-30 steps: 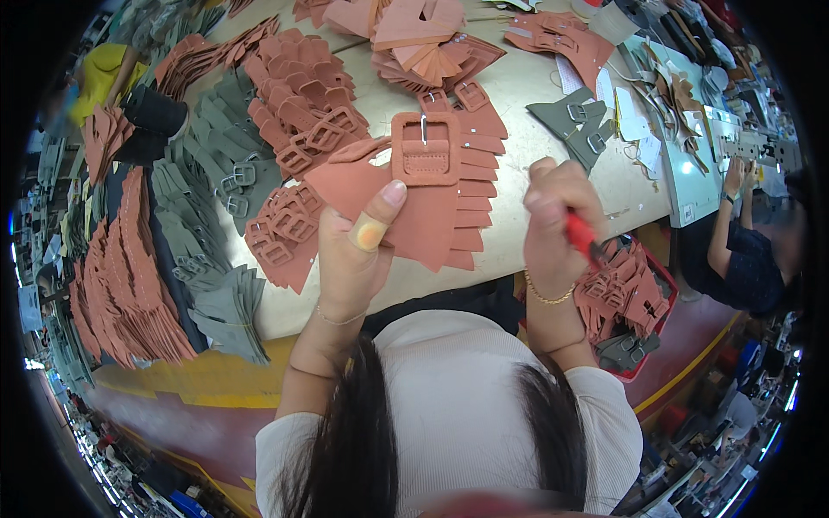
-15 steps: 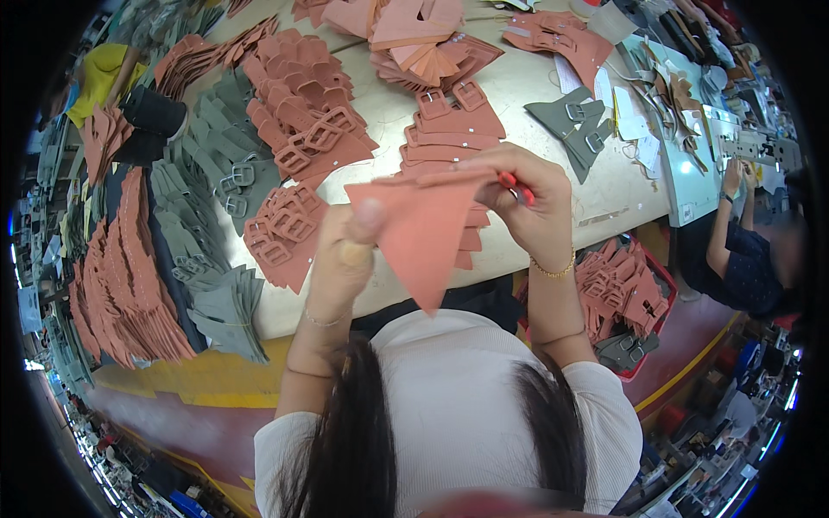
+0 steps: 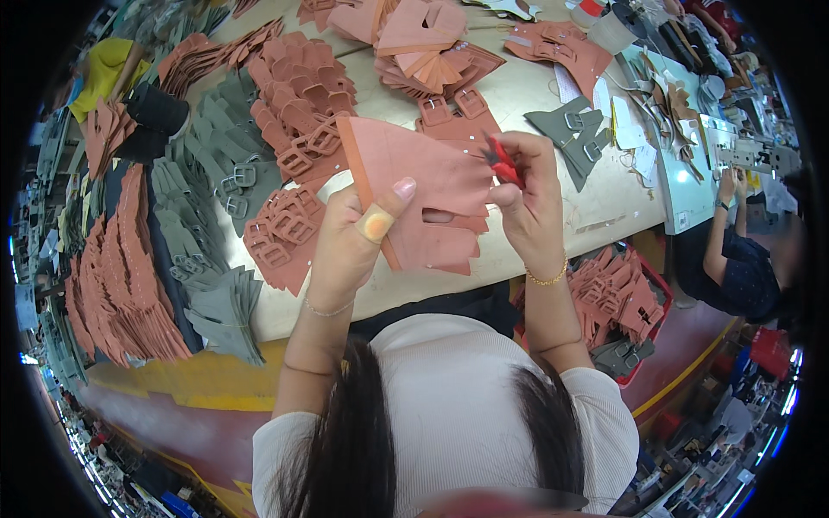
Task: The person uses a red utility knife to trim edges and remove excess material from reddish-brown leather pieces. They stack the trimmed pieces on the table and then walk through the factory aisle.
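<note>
A flat salmon-coloured leather piece (image 3: 401, 164) with a slot and an orange edge strip is held up over the near side of the table. My left hand (image 3: 350, 237) grips it by the strip edge, thumb on top, with a tan bandage around that thumb. In my right hand (image 3: 528, 203) sits a pair of small red thread snips (image 3: 506, 164), dark blades toward the piece's right edge. The right fingers are closed around the snips, close against the leather. Behind the piece lies a row of salmon buckled pieces (image 3: 458, 125), partly hidden.
Stacks of salmon buckled straps (image 3: 302, 95) and grey-green ones (image 3: 207, 155) cover the table's left. Grey buckled pieces (image 3: 572, 129) lie at right. A red crate (image 3: 661, 319) with more pieces stands by my right elbow. A co-worker (image 3: 734, 259) sits at a sewing machine, far right.
The leather piece has been turned over, so its slot and orange strip now show. My right hand has turned, bringing the red snips upright beside the piece's edge.
</note>
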Available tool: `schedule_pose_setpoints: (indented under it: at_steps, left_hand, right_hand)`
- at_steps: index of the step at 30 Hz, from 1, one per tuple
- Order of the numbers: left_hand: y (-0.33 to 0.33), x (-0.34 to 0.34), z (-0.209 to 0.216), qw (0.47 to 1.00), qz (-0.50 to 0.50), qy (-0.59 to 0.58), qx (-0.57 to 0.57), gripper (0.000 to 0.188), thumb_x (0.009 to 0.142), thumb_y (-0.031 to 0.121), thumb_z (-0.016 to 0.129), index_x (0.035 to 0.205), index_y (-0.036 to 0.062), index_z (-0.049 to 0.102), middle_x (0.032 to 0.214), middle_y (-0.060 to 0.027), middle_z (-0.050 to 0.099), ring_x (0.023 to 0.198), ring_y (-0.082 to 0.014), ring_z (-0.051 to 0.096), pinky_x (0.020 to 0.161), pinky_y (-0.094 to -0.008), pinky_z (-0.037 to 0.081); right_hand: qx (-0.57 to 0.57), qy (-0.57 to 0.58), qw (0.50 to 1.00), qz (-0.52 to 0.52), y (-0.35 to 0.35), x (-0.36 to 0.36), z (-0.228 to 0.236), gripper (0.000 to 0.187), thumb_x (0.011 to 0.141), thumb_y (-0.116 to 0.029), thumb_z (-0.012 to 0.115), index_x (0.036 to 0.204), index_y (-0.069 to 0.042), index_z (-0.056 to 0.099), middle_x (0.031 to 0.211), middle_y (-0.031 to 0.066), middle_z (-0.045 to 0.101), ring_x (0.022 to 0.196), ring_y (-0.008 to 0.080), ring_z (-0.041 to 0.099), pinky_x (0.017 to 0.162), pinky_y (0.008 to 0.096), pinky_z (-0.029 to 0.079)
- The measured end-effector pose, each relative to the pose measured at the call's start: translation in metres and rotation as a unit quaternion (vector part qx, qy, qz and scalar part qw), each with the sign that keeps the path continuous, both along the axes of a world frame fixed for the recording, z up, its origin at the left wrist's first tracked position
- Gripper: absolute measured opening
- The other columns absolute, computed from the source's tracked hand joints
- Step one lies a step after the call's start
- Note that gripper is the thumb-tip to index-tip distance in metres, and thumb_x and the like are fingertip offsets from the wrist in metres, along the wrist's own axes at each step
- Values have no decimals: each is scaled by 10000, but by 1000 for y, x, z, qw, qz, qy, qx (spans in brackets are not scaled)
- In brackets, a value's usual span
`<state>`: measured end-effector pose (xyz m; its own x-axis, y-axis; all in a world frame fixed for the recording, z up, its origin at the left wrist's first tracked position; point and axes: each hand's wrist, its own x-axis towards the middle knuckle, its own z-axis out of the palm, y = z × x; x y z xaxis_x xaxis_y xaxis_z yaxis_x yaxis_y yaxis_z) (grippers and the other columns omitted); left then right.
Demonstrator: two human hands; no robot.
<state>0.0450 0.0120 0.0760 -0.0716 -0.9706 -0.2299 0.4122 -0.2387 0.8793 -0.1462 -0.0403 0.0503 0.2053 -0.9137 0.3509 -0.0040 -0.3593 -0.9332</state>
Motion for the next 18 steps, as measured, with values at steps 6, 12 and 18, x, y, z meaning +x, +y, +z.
schedule_pose_setpoints:
  at_steps: [6,12,18]
  left_hand:
    - [-3,10,-2,999,27,-15,-30,292,915,220,630,1029,-49,640,937,-66,673,792,-103,642,693,-238,528]
    - [-7,20,9,998,-41,-50,3,332,895,240,638,1005,-73,634,889,-89,677,739,-109,649,657,-240,534]
    - [-9,21,13,998,-39,-53,11,341,884,252,645,971,-77,637,848,-106,678,661,-135,660,600,-246,542]
  right_hand:
    - [-74,126,989,39,-18,-28,15,351,656,-193,833,963,-63,724,836,26,611,774,150,587,717,262,441]
    - [-115,215,962,119,-35,-34,29,294,667,-159,830,924,-53,734,825,24,594,733,140,574,657,253,454]
    - [-48,122,983,129,-38,-32,28,253,681,-106,822,907,-37,731,820,28,596,733,138,580,656,244,492]
